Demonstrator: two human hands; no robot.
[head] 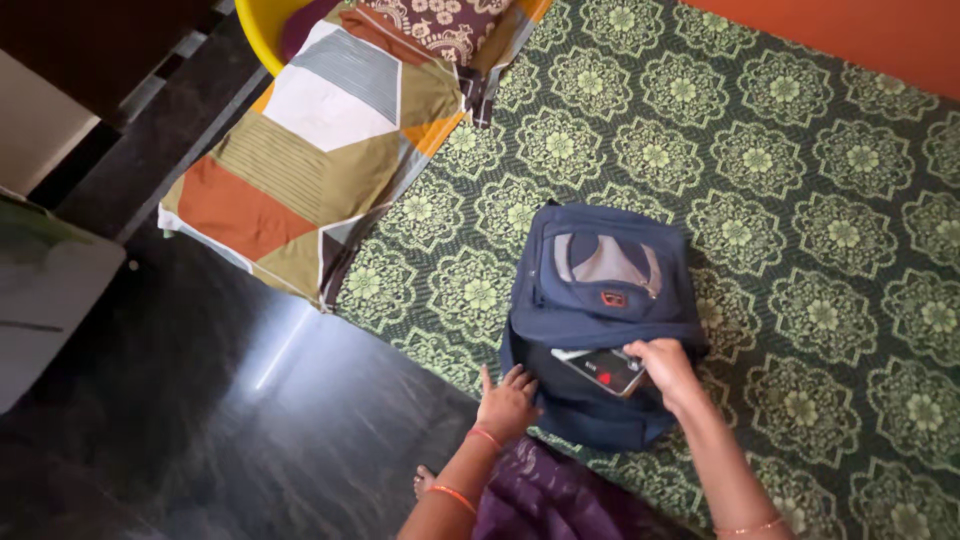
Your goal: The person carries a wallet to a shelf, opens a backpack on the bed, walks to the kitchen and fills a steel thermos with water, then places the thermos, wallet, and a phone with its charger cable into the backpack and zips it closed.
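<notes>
**Hands at the open mouth of a blue backpack**

A navy blue fabric backpack (605,300) lies flat on a green floral-patterned mat (800,200), its top opening facing the person. The right hand (665,370) has its grip closed on a flat dark rectangular card packet with a red mark (603,370), which sits half inside the bag's opening. The left hand (507,400) rests with fingers spread and its grip released on the bag's near left edge. Beyond the mat's corner, a pillow in a geometric orange, olive and white cover (310,150) lies partly over the dark polished floor (250,420).
</notes>
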